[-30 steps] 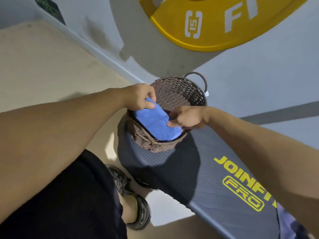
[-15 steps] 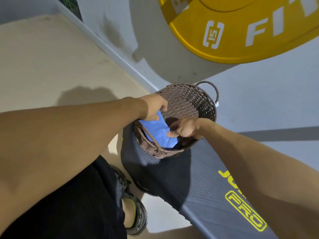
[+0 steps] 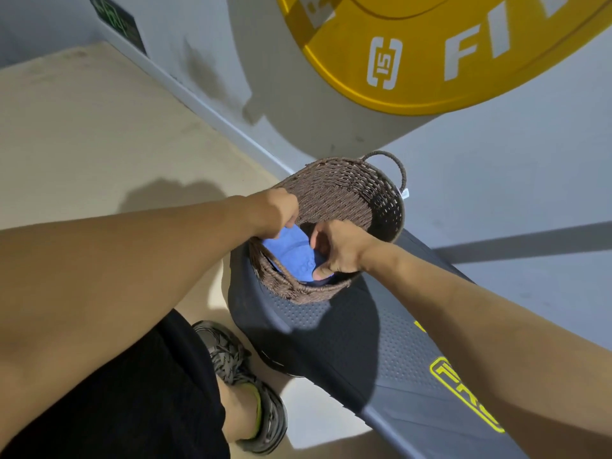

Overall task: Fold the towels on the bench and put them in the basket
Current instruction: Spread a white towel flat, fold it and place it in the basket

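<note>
1. L hand: grip pinches folded blue cloth towel at its far edge, inside the basket.
2. Brown woven wicker basket sits at end of grey padded bench; a hard push could tip it off.
3. R hand: grip pinches the near corner w/ thumb; uneven release may undo the fold.

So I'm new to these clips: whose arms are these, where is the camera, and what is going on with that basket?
There is no machine here. A person wears one wide-angle camera on the head, looking forward and down, so the two bare arms reaching in are the person's own. The left hand and the right hand each grip a folded blue towel and hold it inside a brown woven basket. The basket stands on the end of a dark padded bench with yellow lettering. Above, a yellow weight plate is in view. Lower down you see the person's black shorts and one shoe on the floor. No other towels show in this picture.
</note>
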Motion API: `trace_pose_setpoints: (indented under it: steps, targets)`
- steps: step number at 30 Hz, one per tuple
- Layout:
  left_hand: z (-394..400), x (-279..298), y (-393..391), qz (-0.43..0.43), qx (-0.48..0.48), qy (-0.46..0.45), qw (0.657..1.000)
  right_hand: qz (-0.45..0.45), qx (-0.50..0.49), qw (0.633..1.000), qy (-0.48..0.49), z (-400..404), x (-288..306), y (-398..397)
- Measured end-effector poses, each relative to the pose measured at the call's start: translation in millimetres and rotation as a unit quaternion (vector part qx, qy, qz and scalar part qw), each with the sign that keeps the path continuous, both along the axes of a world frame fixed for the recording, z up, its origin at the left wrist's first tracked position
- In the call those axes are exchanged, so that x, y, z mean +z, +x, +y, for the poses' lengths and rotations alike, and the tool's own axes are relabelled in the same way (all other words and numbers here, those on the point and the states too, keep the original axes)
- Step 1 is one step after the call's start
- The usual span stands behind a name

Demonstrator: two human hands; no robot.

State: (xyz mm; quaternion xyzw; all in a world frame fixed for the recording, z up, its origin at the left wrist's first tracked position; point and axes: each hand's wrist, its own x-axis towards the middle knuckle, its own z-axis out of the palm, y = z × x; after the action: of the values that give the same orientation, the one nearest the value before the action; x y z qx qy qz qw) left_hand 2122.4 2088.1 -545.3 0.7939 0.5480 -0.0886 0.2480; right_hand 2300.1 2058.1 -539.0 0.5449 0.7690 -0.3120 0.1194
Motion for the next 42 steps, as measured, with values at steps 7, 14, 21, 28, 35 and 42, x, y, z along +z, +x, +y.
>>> trace_pose_setpoints:
  steps: [7,14,21,28,35,42]
  targets:
    - [3.1,14.9,3.8,-0.045,0.003,0.022,0.999,0.163,-0.114,0.979,0.033,-20.3,47.2,45.9]
    - [-4.1,46.9,77.2,-0.154,-0.015,0.035,0.987,0.228,-0.316,0.920,0.035,-116.9,108.4,190.0]
    - [-87.3,72.8,260.2,-0.204,-0.195,-0.026,0.959,0.143,-0.479,0.862,0.082,-252.1,123.6,336.4]
    - [-210.0,48.2,405.5,-0.231,-0.277,-0.134,0.923,-0.012,-0.494,0.861,0.122,-358.7,101.3,436.2]
    - [-311.1,20.5,505.4,-0.301,-0.153,-0.247,0.909,0.053,-0.591,0.804,0.038,-393.4,73.3,486.7]
    - [-340.0,0.1,517.6,-0.312,-0.129,-0.219,0.915,0.139,-0.643,0.753,-0.023,-398.1,37.3,496.4]
